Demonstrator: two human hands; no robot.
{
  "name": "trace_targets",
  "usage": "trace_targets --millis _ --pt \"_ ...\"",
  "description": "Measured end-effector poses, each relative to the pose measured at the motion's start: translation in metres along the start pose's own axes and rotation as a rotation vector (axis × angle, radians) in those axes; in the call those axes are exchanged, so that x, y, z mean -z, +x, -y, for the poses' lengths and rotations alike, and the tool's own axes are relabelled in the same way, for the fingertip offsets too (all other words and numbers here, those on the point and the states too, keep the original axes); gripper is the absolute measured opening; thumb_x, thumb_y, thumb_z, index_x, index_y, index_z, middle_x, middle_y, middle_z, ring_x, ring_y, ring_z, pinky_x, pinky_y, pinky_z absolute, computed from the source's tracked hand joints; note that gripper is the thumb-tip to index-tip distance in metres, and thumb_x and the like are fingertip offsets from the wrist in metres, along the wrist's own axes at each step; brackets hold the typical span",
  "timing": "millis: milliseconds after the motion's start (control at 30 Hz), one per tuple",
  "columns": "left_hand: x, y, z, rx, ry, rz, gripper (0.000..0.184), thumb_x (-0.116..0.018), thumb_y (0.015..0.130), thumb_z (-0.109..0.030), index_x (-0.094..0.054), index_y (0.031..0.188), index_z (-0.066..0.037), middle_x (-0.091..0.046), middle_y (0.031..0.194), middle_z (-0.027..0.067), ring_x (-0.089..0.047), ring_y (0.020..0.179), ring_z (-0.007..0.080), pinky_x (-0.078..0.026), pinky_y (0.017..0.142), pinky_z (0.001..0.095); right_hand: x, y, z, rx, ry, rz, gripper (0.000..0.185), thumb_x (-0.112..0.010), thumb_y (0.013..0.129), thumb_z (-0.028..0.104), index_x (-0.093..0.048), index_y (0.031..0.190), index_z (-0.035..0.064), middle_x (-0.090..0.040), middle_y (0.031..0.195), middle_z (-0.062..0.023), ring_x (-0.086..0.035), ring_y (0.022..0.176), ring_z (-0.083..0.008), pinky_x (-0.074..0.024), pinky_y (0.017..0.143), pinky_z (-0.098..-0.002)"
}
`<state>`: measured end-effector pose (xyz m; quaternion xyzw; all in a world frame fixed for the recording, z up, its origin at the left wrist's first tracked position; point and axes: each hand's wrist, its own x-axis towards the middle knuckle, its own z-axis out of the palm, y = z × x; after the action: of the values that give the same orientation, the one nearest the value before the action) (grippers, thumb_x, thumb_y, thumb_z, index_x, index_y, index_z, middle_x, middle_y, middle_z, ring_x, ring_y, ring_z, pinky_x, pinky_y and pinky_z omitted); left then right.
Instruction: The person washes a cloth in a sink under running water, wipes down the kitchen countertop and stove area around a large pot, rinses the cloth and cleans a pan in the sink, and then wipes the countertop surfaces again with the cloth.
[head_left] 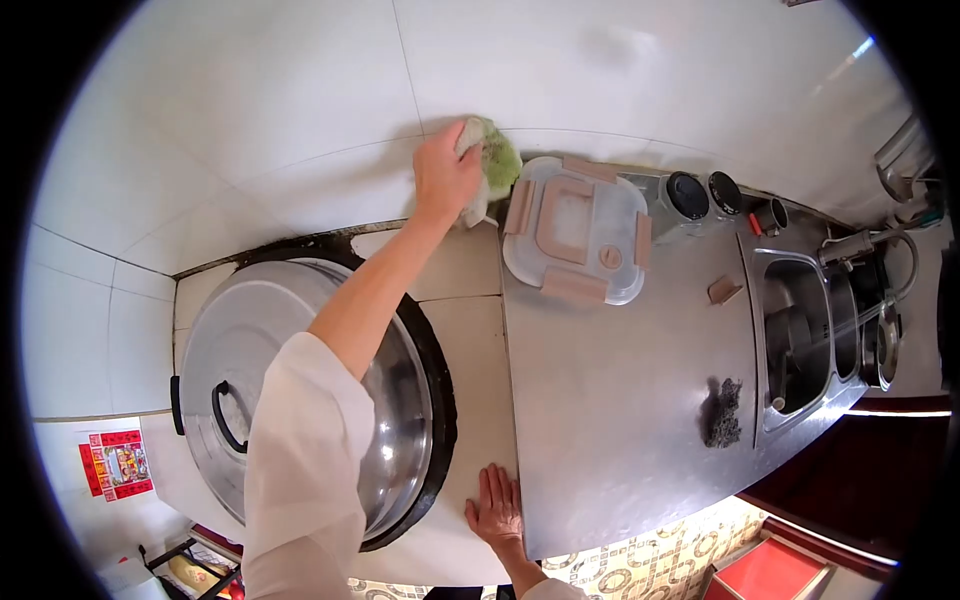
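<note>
My left hand [446, 178] is closed around a green and whitish cloth [497, 163]. The cloth touches the white tiled wall low down, just above the counter's back edge. My right hand [496, 508] lies flat on the tiled counter [462, 330] near its front, fingers stretched out and holding nothing. Beneath my left arm is a large pot with a metal lid [235, 330], partly hidden by the sleeve. Right of the cloth sits a clear lidded food container [572, 228] with pinkish clips, on the steel worktop [610, 400].
Two black-lidded jars [687, 195] and a small metal cup [771, 216] stand along the wall. A dark scouring pad [722, 412] and a small brownish piece [724, 290] lie on the steel. At right is a sink [795, 325] with a faucet [850, 247].
</note>
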<state>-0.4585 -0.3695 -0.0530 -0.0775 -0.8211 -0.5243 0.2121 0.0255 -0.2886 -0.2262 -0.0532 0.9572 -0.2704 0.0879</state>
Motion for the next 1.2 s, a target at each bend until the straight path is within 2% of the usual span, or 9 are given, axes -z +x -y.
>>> trace_targets --millis 167,267,400,600,767,867,933,1000,1200 --pt "-0.019 -0.018 0.042 -0.269 0.164 0.016 0.032 -0.056 0.072 0.001 -0.061 0.102 -0.003 -0.062 0.098 0.0199 -0.058 0.091 0.0402 -0.047 0.076 0.0439 -0.005 0.005 -0.007 0.018 -0.015 -0.075 0.069 -0.057 0.081 0.033 -0.035 0.138 0.0002 -0.033 0.145 -0.0176 -0.03 0.135 -0.0325 -0.0271 0.107 -0.0523" --pt "0.002 -0.008 0.023 -0.212 0.302 0.255 0.031 -0.055 0.071 0.003 -0.061 0.101 -0.003 -0.062 0.097 0.0198 -0.057 0.09 0.0408 -0.047 0.077 0.0442 0.001 -0.001 -0.001 0.011 -0.027 0.007 0.07 -0.058 0.08 0.033 -0.035 0.138 -0.0007 -0.034 0.144 -0.0178 -0.03 0.135 -0.0327 -0.0278 0.106 -0.053" --pt "0.006 -0.001 -0.005 -0.247 0.112 -0.006 0.027 -0.054 0.071 0.004 -0.06 0.097 -0.002 -0.061 0.091 0.0209 -0.056 0.085 0.0424 -0.045 0.074 0.0465 0.003 0.0 0.004 -0.006 -0.021 -0.014 0.07 -0.057 0.081 0.033 -0.036 0.138 -0.0011 -0.034 0.144 -0.0184 -0.031 0.135 -0.0331 -0.0282 0.106 -0.0529" --pt "-0.009 -0.034 0.087 -0.224 0.521 0.159 0.03 -0.056 0.072 -0.001 -0.062 0.101 -0.003 -0.064 0.091 0.0197 -0.058 0.086 0.0408 -0.047 0.074 0.0442 -0.002 0.004 -0.003 0.01 -0.045 -0.044 0.069 -0.057 0.081 0.034 -0.037 0.137 -0.0009 -0.036 0.144 -0.0183 -0.033 0.134 -0.0331 -0.0288 0.106 -0.0522" --pt "0.006 -0.035 0.05 0.49 0.162 0.085 0.028 -0.058 0.078 -0.011 -0.062 0.105 -0.005 -0.065 0.092 0.0181 -0.062 0.081 0.034 -0.048 0.074 0.04 -0.004 -0.003 -0.001 0.004 -0.012 -0.043 0.069 -0.056 0.081 0.035 -0.037 0.138 -0.0003 -0.034 0.145 -0.0173 -0.031 0.135 -0.032 -0.0273 0.107 -0.0509" --pt "0.011 -0.017 0.005 0.451 -0.394 -0.097 0.027 -0.059 0.08 -0.014 -0.062 0.106 -0.006 -0.065 0.093 0.0163 -0.063 0.081 0.0306 -0.049 0.075 0.0381 -0.007 -0.004 -0.002 -0.013 0.015 -0.015 0.07 -0.056 0.081 0.034 -0.034 0.139 0.001 -0.031 0.147 -0.0165 -0.027 0.137 -0.0311 -0.0256 0.108 -0.0509" --pt "0.002 -0.019 0.011 0.325 -0.277 -0.045 0.029 -0.057 0.078 -0.007 -0.06 0.106 -0.005 -0.064 0.095 0.017 -0.062 0.086 0.0334 -0.048 0.077 0.0377 -0.005 -0.004 -0.001 -0.011 0.0 -0.022 0.07 -0.056 0.081 0.034 -0.035 0.139 0.0011 -0.032 0.146 -0.0166 -0.029 0.137 -0.0314 -0.0258 0.108 -0.0516" --pt "-0.012 -0.024 0.035 -0.211 0.101 0.109 0.034 -0.054 0.074 0.001 -0.057 0.108 -0.005 -0.062 0.099 0.0181 -0.059 0.091 0.0382 -0.048 0.079 0.0386 -0.009 -0.001 0.0 -0.007 0.041 -0.042 0.07 -0.057 0.081 0.034 -0.035 0.139 0.0011 -0.033 0.146 -0.0166 -0.03 0.136 -0.0315 -0.0259 0.108 -0.0519" --pt "-0.026 -0.058 0.088 -0.124 0.205 0.067 0.037 -0.05 0.073 0.004 -0.056 0.109 -0.004 -0.06 0.105 0.0217 -0.054 0.101 0.0415 -0.044 0.083 0.0472 0.0 -0.003 0.002 0.005 -0.004 -0.01 0.07 -0.058 0.08 0.032 -0.036 0.138 0.0005 -0.034 0.144 -0.0178 -0.032 0.134 -0.0336 -0.0277 0.106 -0.0539"
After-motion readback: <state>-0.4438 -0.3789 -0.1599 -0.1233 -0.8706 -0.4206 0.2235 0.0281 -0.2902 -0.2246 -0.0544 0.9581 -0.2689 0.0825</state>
